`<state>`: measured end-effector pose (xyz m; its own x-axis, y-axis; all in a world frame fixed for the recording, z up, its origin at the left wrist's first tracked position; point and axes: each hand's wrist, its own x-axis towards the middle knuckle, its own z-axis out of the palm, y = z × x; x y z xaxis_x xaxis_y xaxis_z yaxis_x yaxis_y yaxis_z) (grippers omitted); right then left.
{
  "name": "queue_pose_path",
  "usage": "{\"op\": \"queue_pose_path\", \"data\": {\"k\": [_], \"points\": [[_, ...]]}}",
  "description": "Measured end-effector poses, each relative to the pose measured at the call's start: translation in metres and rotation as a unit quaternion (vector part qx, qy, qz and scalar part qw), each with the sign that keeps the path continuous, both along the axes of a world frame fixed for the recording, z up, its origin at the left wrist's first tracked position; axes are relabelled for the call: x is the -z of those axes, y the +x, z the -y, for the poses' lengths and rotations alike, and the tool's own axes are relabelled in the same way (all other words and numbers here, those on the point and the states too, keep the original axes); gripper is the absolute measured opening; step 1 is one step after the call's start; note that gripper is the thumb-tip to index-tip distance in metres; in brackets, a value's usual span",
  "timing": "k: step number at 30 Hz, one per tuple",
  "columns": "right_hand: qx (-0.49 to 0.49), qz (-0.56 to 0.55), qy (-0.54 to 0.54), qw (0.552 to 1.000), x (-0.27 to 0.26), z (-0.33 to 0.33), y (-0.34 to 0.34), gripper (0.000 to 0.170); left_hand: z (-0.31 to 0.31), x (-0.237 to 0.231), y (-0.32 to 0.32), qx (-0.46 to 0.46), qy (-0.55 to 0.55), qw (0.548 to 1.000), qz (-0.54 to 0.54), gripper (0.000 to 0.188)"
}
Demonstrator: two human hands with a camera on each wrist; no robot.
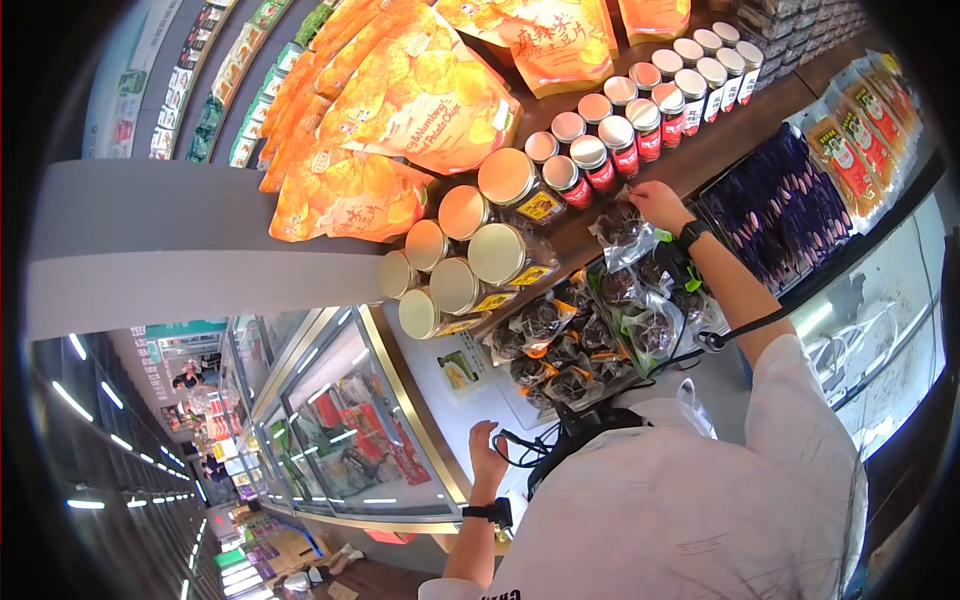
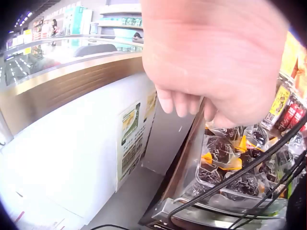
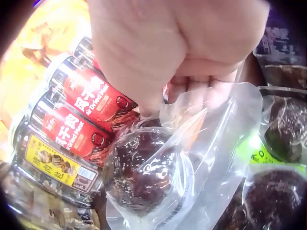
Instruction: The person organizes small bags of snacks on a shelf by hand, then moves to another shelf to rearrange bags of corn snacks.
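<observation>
My right hand (image 1: 660,205) pinches the top of a clear plastic bag (image 1: 618,228) at the shelf. Inside the bag sits a dark, round, glossy food piece (image 3: 141,175), seen close up in the right wrist view. More dark packed pieces with orange and green tags fill the wire-edged rack (image 2: 225,189) below. Small jars with red labels (image 3: 88,98) stand right beside the held bag. Down by the counter, my left hand (image 1: 487,455) hangs with its fingers loosely bent and holds nothing. Black cables (image 1: 525,450) run close to it.
Large wide-lidded jars (image 1: 455,285) stand left of the rack, with orange chip bags (image 1: 420,100) behind. Dark purple packs (image 1: 770,215) lie to the right. A glass display case (image 1: 350,430) with a gold-coloured edge borders the left side.
</observation>
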<state>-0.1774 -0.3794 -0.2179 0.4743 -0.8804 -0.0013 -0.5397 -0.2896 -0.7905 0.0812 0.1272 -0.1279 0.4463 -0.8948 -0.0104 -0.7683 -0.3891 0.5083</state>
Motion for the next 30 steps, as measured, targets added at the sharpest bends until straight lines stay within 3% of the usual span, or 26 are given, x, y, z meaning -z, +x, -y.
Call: {"op": "queue_pose_path", "data": {"k": [1,3,8,11,14,17,19,21,22,24,25,27,28,30], "points": [[-0.003,-0.001,-0.002,1.0,-0.003,-0.002,0.0,0.026,-0.003,0.003,-0.001,-0.013,-0.006,1.0,-0.02,0.032],[0.037,0.105,0.066,0.992,-0.009,-0.012,-0.003,0.023,-0.011,0.011,-0.004,-0.029,-0.013,0.999,-0.042,0.032],[0.096,0.196,0.053,0.974,-0.059,-0.049,-0.01,0.02,-0.01,0.01,-0.003,-0.008,-0.02,0.997,-0.069,0.034],[0.105,0.259,0.142,0.95,-0.067,-0.067,-0.021,0.018,-0.004,-0.001,0.006,0.017,-0.032,0.998,-0.056,0.028],[0.079,0.38,0.241,0.89,-0.095,-0.105,-0.018,0.016,0.0,-0.013,0.027,0.008,-0.027,0.999,-0.041,0.023],[0.007,0.423,0.263,0.867,-0.135,-0.149,-0.001,0.015,0.01,-0.031,0.043,-0.058,-0.023,0.992,-0.112,0.021],[-0.049,0.417,0.235,0.877,-0.162,-0.181,0.02,0.016,0.024,-0.055,0.046,-0.054,-0.01,0.936,-0.349,0.038],[-0.123,0.395,0.226,0.882,-0.193,-0.216,0.041,0.017,0.034,-0.083,0.034,-0.015,-0.03,0.817,-0.575,0.051],[-0.152,0.386,0.211,0.885,-0.188,-0.231,0.059,0.016,0.037,-0.096,0.025,-0.023,-0.041,0.815,-0.577,0.051],[-0.224,0.362,0.153,0.892,-0.197,-0.268,0.08,0.016,0.036,-0.117,0.008,0.129,-0.092,0.636,-0.756,0.055],[-0.249,0.303,0.204,0.897,-0.211,-0.287,0.085,0.016,0.03,-0.121,0.003,0.122,-0.109,0.635,-0.755,0.055],[-0.29,0.297,0.159,0.896,-0.207,-0.32,0.1,0.015,0.014,-0.128,-0.002,0.017,-0.141,0.626,-0.766,0.05],[-0.297,0.303,0.148,0.894,-0.208,-0.335,0.105,0.014,0.005,-0.129,-0.002,0.012,-0.154,0.625,-0.765,0.05],[-0.294,0.28,0.126,0.905,-0.201,-0.359,0.109,0.016,-0.013,-0.13,-0.004,-0.05,-0.161,0.687,-0.707,0.046]]}}
